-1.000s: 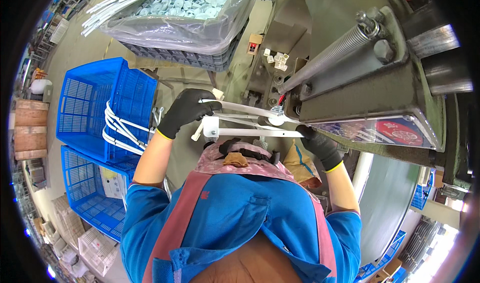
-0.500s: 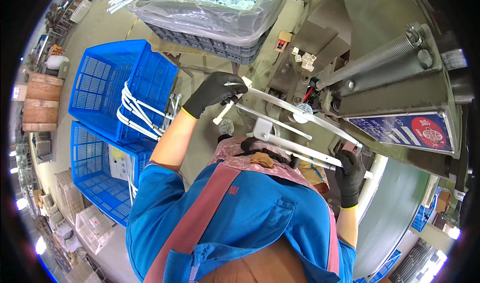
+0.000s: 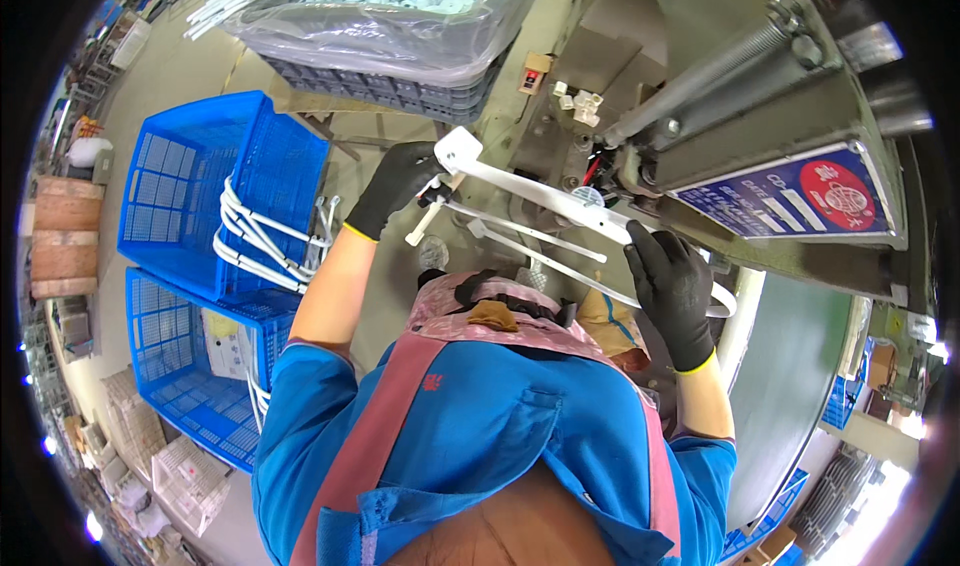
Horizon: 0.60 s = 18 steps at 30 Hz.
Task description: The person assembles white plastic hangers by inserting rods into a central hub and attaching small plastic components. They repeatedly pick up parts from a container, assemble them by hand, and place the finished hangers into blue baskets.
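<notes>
Both hands wear black gloves with yellow cuffs. My left hand closes around one end of a white bent metal bar, near the flat square plate on its tip. The same hand also has a thin white rod with a short crosspiece, which points down and right below the bar. My right hand is shut on the bar farther right, where it curves back underneath in a U shape. The bar is held in the air in front of my lap, beside a heavy machine; my palms hide parts of it.
Two blue crates stand at the left, with white bent tubes over the near side. A grey crate lined with plastic holds many pale small parts. The machine with a spring and blue plate stands at the right, small white blocks behind.
The white bar has been turned, bringing its square plate up to my left hand and its curved end to the right. My right hand has shifted up and inward along it.
</notes>
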Each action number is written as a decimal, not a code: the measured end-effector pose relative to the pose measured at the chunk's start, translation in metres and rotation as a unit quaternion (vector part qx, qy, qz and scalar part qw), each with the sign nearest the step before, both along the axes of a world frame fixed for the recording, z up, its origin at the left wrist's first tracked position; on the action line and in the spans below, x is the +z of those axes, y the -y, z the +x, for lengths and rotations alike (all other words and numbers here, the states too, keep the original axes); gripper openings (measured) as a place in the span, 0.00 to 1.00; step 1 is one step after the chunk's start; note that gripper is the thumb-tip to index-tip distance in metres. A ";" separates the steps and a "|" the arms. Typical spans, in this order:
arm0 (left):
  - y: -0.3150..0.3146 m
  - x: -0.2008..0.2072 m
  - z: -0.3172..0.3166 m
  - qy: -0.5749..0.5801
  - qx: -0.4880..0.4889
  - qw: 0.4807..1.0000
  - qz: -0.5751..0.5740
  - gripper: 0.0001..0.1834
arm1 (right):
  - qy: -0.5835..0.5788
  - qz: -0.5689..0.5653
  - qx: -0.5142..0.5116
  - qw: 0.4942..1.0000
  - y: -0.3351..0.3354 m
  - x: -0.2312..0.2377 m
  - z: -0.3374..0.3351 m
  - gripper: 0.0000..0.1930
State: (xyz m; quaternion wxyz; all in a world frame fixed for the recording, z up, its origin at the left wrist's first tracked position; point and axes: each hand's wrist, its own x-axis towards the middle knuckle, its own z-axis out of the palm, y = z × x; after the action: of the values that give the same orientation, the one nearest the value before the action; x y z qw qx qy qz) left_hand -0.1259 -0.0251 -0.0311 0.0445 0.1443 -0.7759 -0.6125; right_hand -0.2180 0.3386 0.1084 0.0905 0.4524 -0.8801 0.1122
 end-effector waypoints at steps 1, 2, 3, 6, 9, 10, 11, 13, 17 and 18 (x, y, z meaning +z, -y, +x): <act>0.001 -0.004 0.000 -0.055 -0.007 0.998 -0.042 0.13 | 0.001 -0.015 -0.023 1.000 0.001 -0.003 0.001 0.13; 0.001 -0.006 0.000 -0.110 -0.013 0.990 -0.083 0.13 | -0.010 -0.037 -0.012 0.999 0.003 -0.005 -0.001 0.14; -0.001 -0.005 0.000 -0.102 -0.005 0.991 -0.087 0.13 | -0.020 -0.059 -0.001 0.998 0.005 -0.008 -0.004 0.14; -0.009 0.003 0.001 -0.057 0.016 0.996 -0.063 0.14 | -0.044 -0.072 0.000 0.996 0.005 -0.018 -0.010 0.14; -0.016 0.024 0.003 0.023 0.033 0.999 -0.007 0.17 | -0.062 -0.076 -0.007 0.995 0.008 -0.017 -0.008 0.12; -0.015 0.021 0.003 0.005 0.030 0.999 -0.017 0.18 | -0.063 -0.075 -0.011 0.995 0.008 -0.018 -0.008 0.12; -0.013 0.015 0.004 -0.013 0.027 0.999 -0.026 0.18 | -0.064 -0.073 -0.015 0.995 0.008 -0.019 -0.008 0.12; -0.011 0.009 0.003 -0.036 0.027 0.998 -0.037 0.18 | -0.061 -0.082 -0.013 0.995 0.012 -0.019 -0.008 0.11; -0.013 0.007 0.002 -0.046 0.033 0.998 -0.033 0.19 | -0.064 -0.087 -0.012 0.994 0.021 -0.016 -0.004 0.10; -0.014 0.008 0.002 -0.046 0.034 0.998 -0.029 0.19 | -0.070 -0.079 -0.017 0.994 0.022 -0.016 -0.003 0.10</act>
State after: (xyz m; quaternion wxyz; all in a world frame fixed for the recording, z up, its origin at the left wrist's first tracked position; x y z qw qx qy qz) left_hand -0.1235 -0.0111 -0.0226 0.1055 0.1411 -0.7852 -0.5936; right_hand -0.2212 0.3163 0.0925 0.1892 0.4353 -0.8677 0.1477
